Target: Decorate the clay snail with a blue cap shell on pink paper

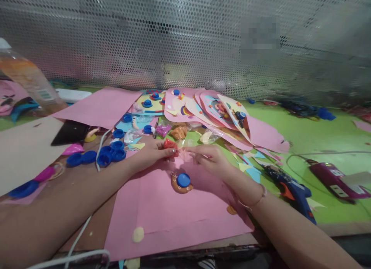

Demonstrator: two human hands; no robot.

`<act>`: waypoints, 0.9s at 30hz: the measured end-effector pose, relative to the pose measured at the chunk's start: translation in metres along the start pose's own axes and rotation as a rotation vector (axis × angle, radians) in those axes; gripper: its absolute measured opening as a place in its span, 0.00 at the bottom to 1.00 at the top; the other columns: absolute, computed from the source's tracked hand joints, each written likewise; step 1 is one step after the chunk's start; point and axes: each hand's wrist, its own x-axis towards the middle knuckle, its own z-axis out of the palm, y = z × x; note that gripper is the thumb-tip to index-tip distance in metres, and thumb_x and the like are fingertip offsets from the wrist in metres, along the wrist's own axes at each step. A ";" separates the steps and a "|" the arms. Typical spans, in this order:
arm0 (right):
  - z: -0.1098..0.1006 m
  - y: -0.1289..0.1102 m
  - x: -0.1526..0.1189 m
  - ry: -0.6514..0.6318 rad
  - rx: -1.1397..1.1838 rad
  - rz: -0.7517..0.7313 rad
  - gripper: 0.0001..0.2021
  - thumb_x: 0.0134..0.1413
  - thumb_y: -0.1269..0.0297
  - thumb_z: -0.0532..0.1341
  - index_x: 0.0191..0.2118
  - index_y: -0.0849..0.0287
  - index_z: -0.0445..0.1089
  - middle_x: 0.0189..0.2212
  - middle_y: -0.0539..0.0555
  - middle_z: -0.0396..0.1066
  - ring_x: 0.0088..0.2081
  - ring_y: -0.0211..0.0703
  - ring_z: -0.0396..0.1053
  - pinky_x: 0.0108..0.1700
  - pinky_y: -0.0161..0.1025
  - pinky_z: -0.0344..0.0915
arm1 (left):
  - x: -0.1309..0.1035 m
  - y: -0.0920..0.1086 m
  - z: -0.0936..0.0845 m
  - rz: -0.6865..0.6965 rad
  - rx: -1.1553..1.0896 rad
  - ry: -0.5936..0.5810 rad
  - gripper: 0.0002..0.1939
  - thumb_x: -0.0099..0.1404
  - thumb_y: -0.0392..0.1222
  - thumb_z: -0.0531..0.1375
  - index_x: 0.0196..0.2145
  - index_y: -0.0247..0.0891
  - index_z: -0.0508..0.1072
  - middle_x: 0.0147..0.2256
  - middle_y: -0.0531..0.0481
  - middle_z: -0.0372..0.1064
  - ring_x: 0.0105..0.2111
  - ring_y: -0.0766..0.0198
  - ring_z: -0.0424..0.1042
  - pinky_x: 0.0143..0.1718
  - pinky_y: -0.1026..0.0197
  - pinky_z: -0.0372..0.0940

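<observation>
My left hand is closed on a small red-orange lump of modelling clay in clear plastic. At the plastic's right side, my right hand has its index finger stretched toward the lump and its other fingers curled. Its fingertips seem to pinch the clear wrapper, though the contact is small and blurred. Below both hands lies a pink paper sheet. On it sits a brown clay piece with small pale dots and a blue bottle cap. A pale yellow disc rests near the sheet's front edge.
Blue caps lie at left beside a white cable. Bagged orange-brown clay and decorated pink cards are behind. A glue gun, a purple power strip and paper scraps stand right. A bottle stands far left.
</observation>
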 end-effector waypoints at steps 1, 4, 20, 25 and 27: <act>-0.003 -0.001 0.000 0.017 0.015 -0.004 0.15 0.55 0.71 0.52 0.39 0.58 0.76 0.17 0.46 0.63 0.20 0.33 0.62 0.25 0.31 0.60 | 0.001 0.000 -0.001 0.015 -0.010 0.005 0.14 0.48 0.45 0.68 0.23 0.32 0.71 0.20 0.55 0.64 0.20 0.73 0.60 0.21 0.69 0.55; -0.010 -0.002 0.000 0.093 0.076 0.036 0.13 0.58 0.66 0.54 0.38 0.59 0.77 0.16 0.47 0.64 0.20 0.33 0.62 0.24 0.31 0.61 | 0.003 -0.002 -0.005 0.059 -0.040 0.029 0.15 0.48 0.47 0.68 0.23 0.32 0.72 0.20 0.54 0.65 0.19 0.74 0.61 0.21 0.69 0.55; -0.004 -0.006 0.002 0.002 0.054 0.088 0.15 0.54 0.69 0.52 0.39 0.60 0.76 0.15 0.46 0.62 0.19 0.33 0.62 0.24 0.32 0.61 | 0.000 -0.003 -0.006 -0.018 -0.011 -0.016 0.14 0.49 0.46 0.69 0.27 0.33 0.72 0.25 0.53 0.68 0.24 0.72 0.63 0.25 0.68 0.58; -0.002 -0.006 0.003 -0.012 0.118 0.157 0.13 0.56 0.65 0.53 0.36 0.59 0.75 0.18 0.48 0.65 0.19 0.32 0.61 0.23 0.32 0.61 | -0.001 -0.006 -0.005 -0.036 -0.028 -0.076 0.18 0.45 0.48 0.71 0.25 0.33 0.71 0.24 0.53 0.67 0.24 0.72 0.64 0.27 0.67 0.60; -0.001 -0.004 0.003 -0.033 0.148 0.168 0.12 0.55 0.64 0.53 0.35 0.58 0.75 0.18 0.48 0.65 0.19 0.32 0.60 0.23 0.32 0.60 | -0.002 -0.008 -0.004 -0.050 -0.047 -0.102 0.19 0.44 0.49 0.71 0.24 0.32 0.70 0.24 0.53 0.67 0.25 0.71 0.65 0.28 0.67 0.61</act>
